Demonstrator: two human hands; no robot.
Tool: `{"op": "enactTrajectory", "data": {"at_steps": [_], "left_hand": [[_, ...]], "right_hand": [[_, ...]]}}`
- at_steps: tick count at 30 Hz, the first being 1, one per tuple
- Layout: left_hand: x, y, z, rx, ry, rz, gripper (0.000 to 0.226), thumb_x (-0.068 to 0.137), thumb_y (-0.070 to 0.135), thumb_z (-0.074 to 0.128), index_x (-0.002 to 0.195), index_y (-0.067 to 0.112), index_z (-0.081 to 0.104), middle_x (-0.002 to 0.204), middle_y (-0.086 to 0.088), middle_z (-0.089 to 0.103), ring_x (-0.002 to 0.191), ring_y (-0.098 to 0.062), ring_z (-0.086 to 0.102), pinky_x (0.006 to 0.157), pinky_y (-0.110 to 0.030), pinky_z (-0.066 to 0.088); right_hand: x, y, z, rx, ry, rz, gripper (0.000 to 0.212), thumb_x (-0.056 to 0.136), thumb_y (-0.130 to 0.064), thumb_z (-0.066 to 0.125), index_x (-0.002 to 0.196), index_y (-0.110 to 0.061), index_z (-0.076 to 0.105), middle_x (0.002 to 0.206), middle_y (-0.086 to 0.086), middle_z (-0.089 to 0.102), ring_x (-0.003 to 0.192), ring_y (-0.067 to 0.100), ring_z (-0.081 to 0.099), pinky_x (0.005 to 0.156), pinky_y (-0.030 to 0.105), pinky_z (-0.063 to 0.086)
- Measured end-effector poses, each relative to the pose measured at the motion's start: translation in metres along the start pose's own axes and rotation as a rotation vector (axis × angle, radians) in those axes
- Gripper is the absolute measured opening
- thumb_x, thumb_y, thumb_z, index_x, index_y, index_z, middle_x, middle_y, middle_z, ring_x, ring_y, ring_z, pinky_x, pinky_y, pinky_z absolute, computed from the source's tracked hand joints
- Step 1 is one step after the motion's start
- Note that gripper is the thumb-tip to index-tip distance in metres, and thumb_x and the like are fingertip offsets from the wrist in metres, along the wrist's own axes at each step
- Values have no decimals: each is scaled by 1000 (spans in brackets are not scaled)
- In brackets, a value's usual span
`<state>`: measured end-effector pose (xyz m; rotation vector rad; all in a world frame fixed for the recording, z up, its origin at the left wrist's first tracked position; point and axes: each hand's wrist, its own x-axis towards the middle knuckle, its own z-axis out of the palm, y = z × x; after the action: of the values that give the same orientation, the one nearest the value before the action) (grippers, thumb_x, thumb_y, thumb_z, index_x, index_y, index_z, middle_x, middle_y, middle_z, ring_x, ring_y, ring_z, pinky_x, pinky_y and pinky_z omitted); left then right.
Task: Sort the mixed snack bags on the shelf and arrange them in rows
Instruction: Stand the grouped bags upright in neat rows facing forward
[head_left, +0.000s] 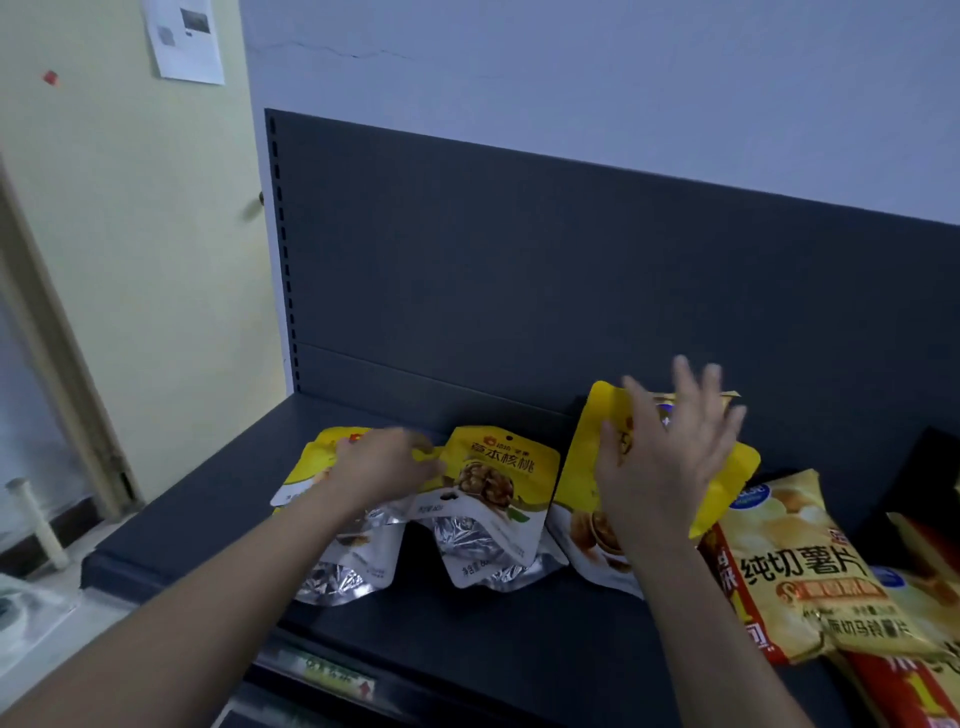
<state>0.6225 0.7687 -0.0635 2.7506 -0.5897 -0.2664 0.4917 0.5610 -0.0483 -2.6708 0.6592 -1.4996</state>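
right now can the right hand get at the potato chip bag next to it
Probably yes. The right hand is open, fingers spread in front of a yellow walnut bag, and the potato chip bag lies just to its right on the shelf with nothing covering its front.

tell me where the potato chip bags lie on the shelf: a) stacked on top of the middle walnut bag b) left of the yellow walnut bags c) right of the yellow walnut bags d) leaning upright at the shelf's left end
c: the potato chip bags lie at the right end of the shelf, to the right of the yellow walnut bags.
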Motion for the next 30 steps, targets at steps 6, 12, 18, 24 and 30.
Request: {"op": "enactTrajectory", "data": {"at_steps": [6, 12, 18, 24, 30], "left_hand": [[21, -57, -4, 33, -7, -280, 74, 83, 71, 49, 142, 26, 40, 147, -10, 40, 131, -33, 42, 106, -50, 35], [39, -96, 2, -543, -77, -385, 99, 69, 58, 77, 143, 9, 32, 139, -17, 49, 117, -33, 54, 95, -44, 49], [53, -105, -2, -891, -163, -376, 94, 54, 32, 93, 126, -5, 46, 115, -20, 63, 96, -32, 66, 79, -45, 57], [65, -97, -7, -1047, -206, -295, 36, 73, 3, 81, 102, -5, 63, 95, -23, 70, 79, -34, 69, 67, -43, 59], [72, -92, -30, -1259, -83, -135, 27, 79, -8, 71, 104, -4, 64, 99, -21, 71, 77, -29, 68, 67, -36, 57]], "right_hand": [[-7, -45, 22, 78, -281, -216, 31, 79, -29, 69, 107, -15, 73, 133, 16, 58, 138, 37, 39, 119, 50, 13], [-9, -87, 48, 222, -823, -300, 48, 95, -40, 55, 139, -21, 51, 157, 5, 32, 150, 21, 13, 120, 33, 2], [-19, -111, 80, 166, -1208, -174, 59, 92, -56, 52, 143, -28, 46, 151, 0, 40, 138, 21, 36, 108, 34, 35], [-15, -110, 88, -146, -1220, -169, 37, 87, -57, 55, 96, -22, 66, 105, 1, 65, 104, 24, 59, 81, 33, 44], [-12, -104, 95, 119, -1136, 178, 43, 98, -52, 40, 118, -22, 63, 119, 2, 64, 110, 24, 59, 78, 30, 44]]}}
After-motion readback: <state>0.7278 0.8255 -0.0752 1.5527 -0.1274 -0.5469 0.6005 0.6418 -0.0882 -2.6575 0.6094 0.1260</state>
